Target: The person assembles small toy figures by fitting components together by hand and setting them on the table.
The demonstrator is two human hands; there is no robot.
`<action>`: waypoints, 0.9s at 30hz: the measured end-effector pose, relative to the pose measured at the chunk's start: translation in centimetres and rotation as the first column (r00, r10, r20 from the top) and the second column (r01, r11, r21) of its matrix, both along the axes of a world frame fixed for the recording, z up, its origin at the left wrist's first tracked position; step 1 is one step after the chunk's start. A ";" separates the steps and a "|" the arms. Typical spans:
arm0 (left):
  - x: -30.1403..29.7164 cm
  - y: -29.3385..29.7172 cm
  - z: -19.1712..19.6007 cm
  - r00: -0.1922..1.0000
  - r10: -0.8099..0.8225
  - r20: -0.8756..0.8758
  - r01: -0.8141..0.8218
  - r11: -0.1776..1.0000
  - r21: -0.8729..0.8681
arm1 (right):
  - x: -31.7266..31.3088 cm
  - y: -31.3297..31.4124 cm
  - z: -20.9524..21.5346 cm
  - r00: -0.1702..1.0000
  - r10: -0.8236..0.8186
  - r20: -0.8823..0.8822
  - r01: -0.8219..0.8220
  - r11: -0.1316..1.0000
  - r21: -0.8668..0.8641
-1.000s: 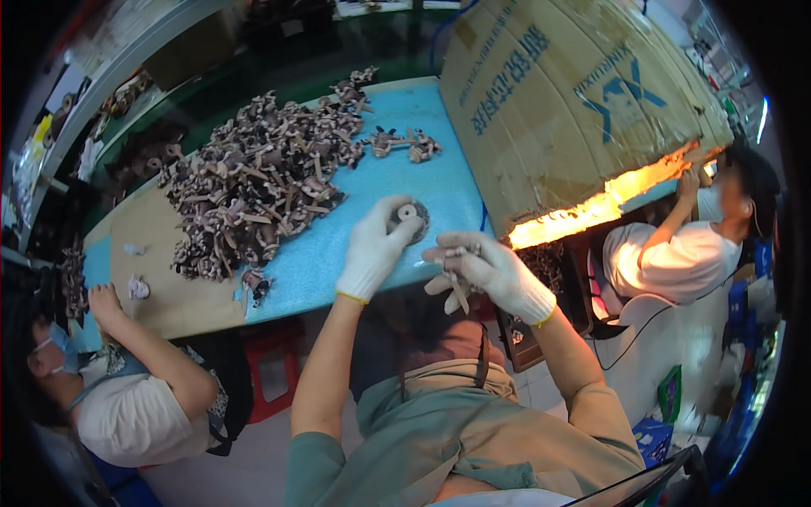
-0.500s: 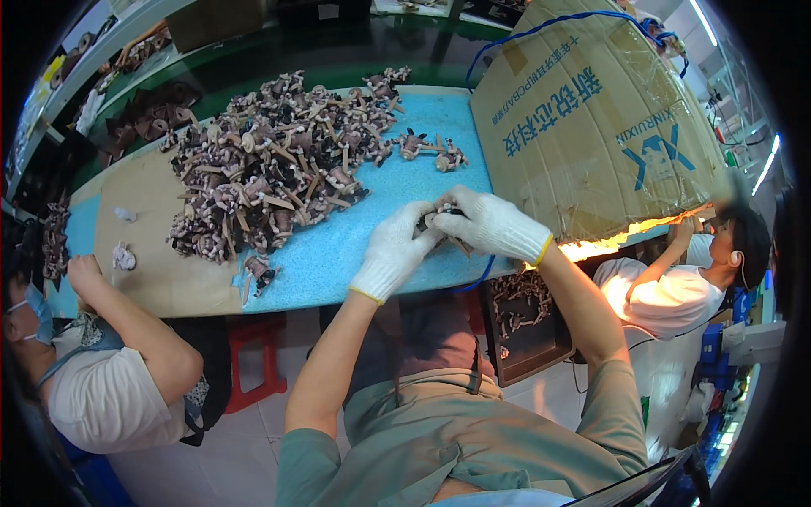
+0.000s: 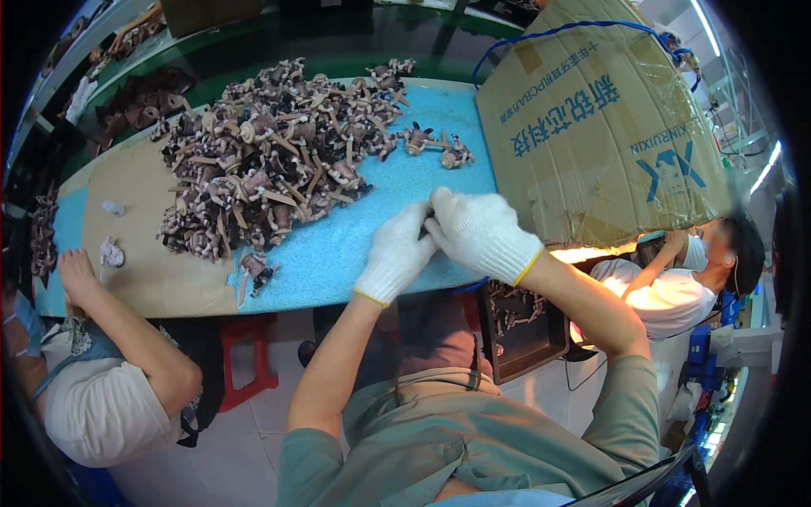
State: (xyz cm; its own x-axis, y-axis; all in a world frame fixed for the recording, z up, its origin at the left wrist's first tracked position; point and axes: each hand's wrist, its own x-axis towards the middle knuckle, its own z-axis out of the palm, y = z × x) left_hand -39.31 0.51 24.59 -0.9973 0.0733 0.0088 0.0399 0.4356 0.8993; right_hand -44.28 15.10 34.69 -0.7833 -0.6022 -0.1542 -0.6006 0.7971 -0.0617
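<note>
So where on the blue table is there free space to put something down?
Free blue foam surface lies between the big pile of small brown parts and the white-gloved left hand. Bare tan board lies below the pile's left side. It is crowded near the large cardboard box.

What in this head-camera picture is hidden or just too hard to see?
- What the left hand and right hand pinch: white gloves cover it where the fingertips meet.
- Single pieces in the brown pile: too small and tangled to tell apart.
- Contents of the dark tray under the table: shadowed, partly behind the right forearm.
- Inside the cardboard box: its walls hide it.
- Left co-worker: cut off by the picture's edge.
</note>
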 end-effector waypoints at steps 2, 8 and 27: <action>-0.3 -0.2 -0.1 1.000 0.013 -0.016 -0.013 1.000 -0.021 | 0.1 -0.8 -0.2 0.998 -0.059 -0.037 0.062 0.995 0.081; -1.3 -2.0 1.1 0.979 -0.129 0.156 0.097 0.976 0.197 | -0.4 -0.5 -0.5 0.998 -0.008 -0.070 0.006 1.000 -0.021; -2.9 3.4 1.0 0.939 0.249 -0.236 -0.080 0.828 0.555 | -0.8 0.9 -3.6 0.974 0.192 -0.120 -0.177 0.976 0.125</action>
State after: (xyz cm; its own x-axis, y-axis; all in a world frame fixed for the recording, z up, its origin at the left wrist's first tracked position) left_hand -42.19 3.89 25.56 -0.9397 -0.1919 0.2831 0.3028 -0.0816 0.9496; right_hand -45.07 15.97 31.09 -0.6785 -0.7226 -0.1325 -0.7346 0.6694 0.1109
